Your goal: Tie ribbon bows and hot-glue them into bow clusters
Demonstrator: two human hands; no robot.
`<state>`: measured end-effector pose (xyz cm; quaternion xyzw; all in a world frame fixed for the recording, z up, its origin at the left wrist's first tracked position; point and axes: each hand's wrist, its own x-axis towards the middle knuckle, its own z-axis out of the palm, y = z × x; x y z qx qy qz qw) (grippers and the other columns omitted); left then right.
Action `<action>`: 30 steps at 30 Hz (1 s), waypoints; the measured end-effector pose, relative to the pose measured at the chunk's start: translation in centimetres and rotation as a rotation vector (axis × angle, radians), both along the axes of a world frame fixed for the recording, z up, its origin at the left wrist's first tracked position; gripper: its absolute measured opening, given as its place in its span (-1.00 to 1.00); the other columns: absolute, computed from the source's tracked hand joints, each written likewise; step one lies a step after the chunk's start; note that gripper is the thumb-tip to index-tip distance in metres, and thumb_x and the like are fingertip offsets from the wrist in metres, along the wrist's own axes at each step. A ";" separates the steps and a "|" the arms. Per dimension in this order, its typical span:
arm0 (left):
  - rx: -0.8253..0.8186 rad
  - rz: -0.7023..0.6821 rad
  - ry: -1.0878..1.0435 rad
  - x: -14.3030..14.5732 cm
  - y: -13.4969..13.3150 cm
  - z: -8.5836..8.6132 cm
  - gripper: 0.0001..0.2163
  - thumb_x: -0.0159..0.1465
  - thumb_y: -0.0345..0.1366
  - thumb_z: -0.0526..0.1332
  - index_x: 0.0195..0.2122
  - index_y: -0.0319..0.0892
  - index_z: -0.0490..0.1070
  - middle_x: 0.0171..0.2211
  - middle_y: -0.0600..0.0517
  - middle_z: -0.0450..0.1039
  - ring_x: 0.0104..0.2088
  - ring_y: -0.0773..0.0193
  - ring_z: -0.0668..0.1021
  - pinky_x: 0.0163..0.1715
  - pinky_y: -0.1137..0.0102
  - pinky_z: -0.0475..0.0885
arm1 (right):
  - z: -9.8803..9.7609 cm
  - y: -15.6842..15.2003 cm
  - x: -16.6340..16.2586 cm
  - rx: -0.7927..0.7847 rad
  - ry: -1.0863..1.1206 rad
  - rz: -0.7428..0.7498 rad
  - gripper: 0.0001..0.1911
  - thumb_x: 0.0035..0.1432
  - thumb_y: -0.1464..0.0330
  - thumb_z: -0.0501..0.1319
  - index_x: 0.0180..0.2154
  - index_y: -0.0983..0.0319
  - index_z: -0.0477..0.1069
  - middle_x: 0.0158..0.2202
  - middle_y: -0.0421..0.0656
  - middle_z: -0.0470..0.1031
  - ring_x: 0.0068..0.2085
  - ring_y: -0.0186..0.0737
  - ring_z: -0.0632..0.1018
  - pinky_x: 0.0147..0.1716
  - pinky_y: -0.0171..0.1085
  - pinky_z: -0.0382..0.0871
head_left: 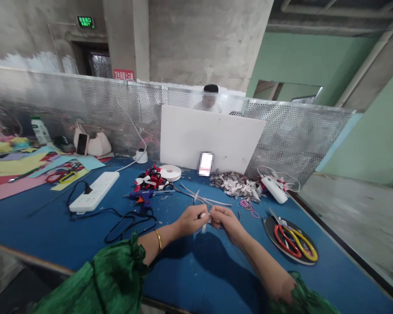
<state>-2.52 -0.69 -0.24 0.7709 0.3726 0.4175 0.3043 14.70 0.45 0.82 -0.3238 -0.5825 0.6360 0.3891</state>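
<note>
My left hand [191, 219] and my right hand [225, 219] meet above the blue table [196, 270], both pinched on a small white ribbon piece [204, 221] held between them. A short white end hangs down from the pinch. Loose white ribbon strips [203, 198] lie on the table just beyond my hands. A blue glue gun [143, 199] rests to the left, with its black cord looping toward me. A roll of white ribbon [170, 172] sits further back.
Red and yellow scissors [294, 242] lie on a dark round plate at right. A white power strip [94, 191], a heap of finished bows [237, 184], pink hair ties [249, 206], coloured paper sheets [16, 170] and a perforated metal screen [281, 131] surround the spot. A person sits behind the screen.
</note>
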 end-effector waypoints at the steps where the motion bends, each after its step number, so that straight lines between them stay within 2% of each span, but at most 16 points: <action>1: -0.040 0.020 -0.038 0.0 0.1 0.0 -0.74 0.26 -0.20 0.14 -0.52 -0.16 0.17 -0.58 0.15 0.15 -0.51 0.37 0.20 -0.45 0.44 0.09 | 0.0 0.1 0.1 0.060 -0.028 -0.006 -0.63 0.06 0.17 0.30 -0.57 0.23 0.24 -0.67 -0.31 0.23 -0.60 -0.42 0.27 -0.52 -0.35 0.08; 4: -0.154 0.009 -0.158 -0.1 0.2 0.1 -0.71 0.21 -0.15 0.18 -0.53 -0.17 0.17 -0.61 0.15 0.18 -0.53 0.39 0.23 -0.47 0.46 0.11 | 0.1 0.2 0.4 0.155 -0.086 0.018 -0.65 0.10 0.11 0.29 -0.46 0.25 0.33 -0.61 -0.25 0.38 -0.54 -0.37 0.36 -0.44 -0.32 0.16; 8: -0.307 -0.065 -0.316 -0.1 0.1 0.2 -0.74 0.18 -0.18 0.18 -0.55 -0.18 0.20 -0.65 0.14 0.24 -0.58 0.40 0.28 -0.49 0.47 0.18 | 0.3 0.2 0.8 0.196 -0.121 0.082 -0.66 0.13 0.10 0.28 -0.42 0.24 0.36 -0.57 -0.23 0.43 -0.49 -0.34 0.41 -0.39 -0.31 0.21; 13: -0.308 -0.027 -0.313 0.6 -0.5 0.3 -0.77 0.15 -0.26 0.17 -0.59 -0.17 0.17 -0.68 0.13 0.25 -0.63 0.43 0.27 -0.57 0.49 0.16 | 0.2 0.1 0.7 0.220 -0.151 0.108 -0.71 0.12 0.18 0.25 -0.50 0.23 0.32 -0.59 -0.24 0.38 -0.51 -0.34 0.40 -0.43 -0.31 0.23; 15: -0.314 -0.030 -0.316 0.9 -0.9 0.4 -0.76 0.15 -0.24 0.17 -0.58 -0.16 0.17 -0.68 0.13 0.25 -0.64 0.43 0.27 -0.59 0.50 0.15 | 0.1 -0.1 0.3 0.148 -0.099 0.092 -0.72 0.08 0.24 0.22 -0.57 0.22 0.26 -0.65 -0.29 0.25 -0.57 -0.37 0.31 -0.53 -0.34 0.15; 18: -0.377 -0.036 -0.389 1.5 -1.4 0.5 -0.75 0.15 -0.21 0.19 -0.57 -0.16 0.16 -0.67 0.14 0.24 -0.64 0.44 0.26 -0.60 0.51 0.14 | 0.0 -0.6 -0.4 -0.043 0.039 0.046 -0.75 -0.05 0.32 0.20 -0.62 0.20 0.16 -0.67 -0.35 0.03 -0.62 -0.44 0.10 -0.64 -0.37 -0.08; 20: -0.448 -0.050 -0.464 1.7 -1.5 0.5 -0.74 0.12 -0.19 0.22 -0.56 -0.17 0.16 -0.66 0.16 0.20 -0.63 0.46 0.23 -0.60 0.51 0.12 | -0.2 -0.7 -0.8 -0.135 0.105 0.028 -0.76 -0.13 0.36 0.21 -0.62 0.21 0.13 -0.65 -0.37 -0.04 -0.61 -0.47 0.01 -0.64 -0.38 -0.18; 23: -0.545 -0.074 -0.549 1.9 -1.5 0.3 -0.72 0.08 -0.18 0.26 -0.55 -0.16 0.14 -0.66 0.20 0.14 -0.65 0.48 0.19 -0.61 0.52 0.08 | -0.3 -0.8 -1.1 -0.210 0.151 0.025 -0.75 -0.17 0.37 0.25 -0.60 0.21 0.14 -0.64 -0.38 -0.05 -0.59 -0.48 -0.03 -0.63 -0.39 -0.20; 26: -0.572 -0.071 -0.601 1.8 -1.0 0.0 -0.69 0.08 -0.16 0.26 -0.54 -0.15 0.12 -0.67 0.20 0.14 -0.65 0.47 0.21 -0.60 0.51 0.08 | -0.4 -0.7 -1.0 -0.165 0.151 0.029 -0.70 -0.06 0.30 0.28 -0.60 0.22 0.17 -0.66 -0.34 0.07 -0.60 -0.46 0.08 -0.60 -0.38 -0.08; 30: -0.571 -0.054 -0.653 1.5 -0.4 -0.1 -0.69 0.10 -0.15 0.25 -0.54 -0.15 0.10 -0.66 0.18 0.16 -0.63 0.44 0.24 -0.58 0.47 0.07 | -0.3 -0.7 -0.6 0.057 0.044 -0.005 -0.75 0.02 0.25 0.34 -0.51 0.25 0.38 -0.60 -0.24 0.38 -0.51 -0.37 0.33 -0.44 -0.33 0.14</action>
